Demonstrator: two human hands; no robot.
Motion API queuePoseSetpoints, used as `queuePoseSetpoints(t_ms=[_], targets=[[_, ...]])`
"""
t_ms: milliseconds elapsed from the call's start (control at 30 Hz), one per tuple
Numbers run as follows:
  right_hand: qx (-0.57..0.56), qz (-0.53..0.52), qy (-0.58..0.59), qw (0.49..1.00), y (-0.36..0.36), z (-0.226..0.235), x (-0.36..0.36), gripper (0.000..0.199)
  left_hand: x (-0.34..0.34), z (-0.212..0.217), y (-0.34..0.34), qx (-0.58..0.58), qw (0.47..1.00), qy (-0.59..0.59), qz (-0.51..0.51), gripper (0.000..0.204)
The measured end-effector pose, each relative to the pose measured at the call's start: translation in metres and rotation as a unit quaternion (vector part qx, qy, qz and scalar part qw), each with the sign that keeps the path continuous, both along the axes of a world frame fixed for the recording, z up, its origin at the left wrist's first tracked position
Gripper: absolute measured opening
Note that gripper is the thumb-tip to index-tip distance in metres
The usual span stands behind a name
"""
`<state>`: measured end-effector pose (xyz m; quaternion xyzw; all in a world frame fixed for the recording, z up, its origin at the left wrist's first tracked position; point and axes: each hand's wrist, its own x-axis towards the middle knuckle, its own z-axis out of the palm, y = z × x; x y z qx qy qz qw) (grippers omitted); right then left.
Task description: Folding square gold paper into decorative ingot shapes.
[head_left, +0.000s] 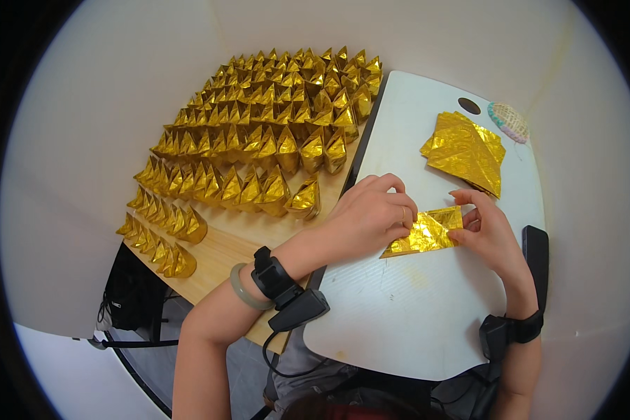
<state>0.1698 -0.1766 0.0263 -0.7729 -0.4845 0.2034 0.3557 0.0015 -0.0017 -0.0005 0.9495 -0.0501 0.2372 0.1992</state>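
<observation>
Gold foil lies between both hands, touching each.

At three o'clock, the left hand hides some gold foil from us; at seven, the edge crops its arm.

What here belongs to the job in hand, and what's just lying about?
Job:
gold sheet between left hand and right hand
gold sheet stack
folded gold pieces in rows

Seemingly lying about:
woven oval pad
black bag-like item
</observation>
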Motion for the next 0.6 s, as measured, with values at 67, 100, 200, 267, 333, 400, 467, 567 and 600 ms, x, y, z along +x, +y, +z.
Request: queuePoseSetpoints(t_ms=[67,100,200,267,333,400,467,567,600], targets=[[-0.011,0.005,0.026,1.0,0.002,0.0,0.001,0.054,0.0,0.0,0.0,-0.002,1.0,0.004,-0.005,0.006],[-0.012,0.006,0.025,1.0,0.003,0.001,0.0,0.054,-0.001,0.0,0.001,-0.004,1.0,0.008,-0.009,0.006],[-0.031,-0.013,0.092,0.995,0.001,0.012,0.003,0.048,-0.001,-0.004,0.003,-0.028,0.999,0.006,-0.023,0.01],[-0.088,0.014,0.153,0.984,-0.004,0.016,0.014,0.041,-0.003,-0.005,0.004,-0.035,0.999,0.012,-0.02,0.012],[-0.056,0.065,0.169,0.982,-0.011,0.006,0.026,0.037,-0.002,-0.004,0.003,-0.043,0.999,0.015,-0.024,0.014],[-0.024,0.118,0.186,0.975,-0.012,0.005,0.027,0.033,-0.003,-0.002,0.003,-0.059,0.997,0.032,-0.03,0.015],[-0.027,0.134,0.082,0.987,-0.01,0.01,0.021,0.025,-0.003,-0.003,0.005,-0.068,0.996,0.036,-0.035,0.016],[-0.019,0.133,0.008,0.991,-0.006,0.009,0.02,0.019,-0.003,-0.002,0.007,-0.082,0.994,0.045,-0.05,0.019],[-0.02,0.133,0.007,0.991,-0.005,0.005,0.021,0.019,-0.003,-0.001,0.007,-0.089,0.993,0.05,-0.061,0.02]])
